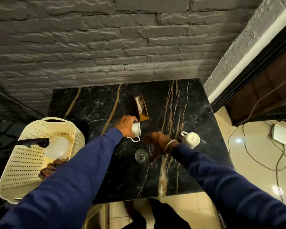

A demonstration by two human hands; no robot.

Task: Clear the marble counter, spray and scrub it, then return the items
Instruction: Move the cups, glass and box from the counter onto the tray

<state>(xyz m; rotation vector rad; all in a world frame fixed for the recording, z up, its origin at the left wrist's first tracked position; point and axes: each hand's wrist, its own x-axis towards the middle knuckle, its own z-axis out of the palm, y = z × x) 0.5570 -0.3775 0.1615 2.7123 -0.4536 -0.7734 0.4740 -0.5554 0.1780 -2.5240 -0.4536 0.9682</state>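
Observation:
The black marble counter (106, 104) with gold veins fills the middle of the view. My left hand (125, 123) grips a white cup (136, 129), tilted on its side above the counter, handle pointing down. My right hand (157, 142) hovers low over the counter, blurred, fingers spread, with nothing visible in it. A clear drinking glass (141, 155) stands just left of that hand. A white mug (191, 140) stands to its right. Behind the cup, a brown napkin holder (143, 111) holds white paper.
A cream perforated plastic basket (28, 166) sits at the left edge, holding a spray bottle (56, 147) with a black trigger and a dark cloth (52, 166). A grey stone wall (106, 47) backs the counter. Cables and a white adapter (281, 136) lie on the floor at right.

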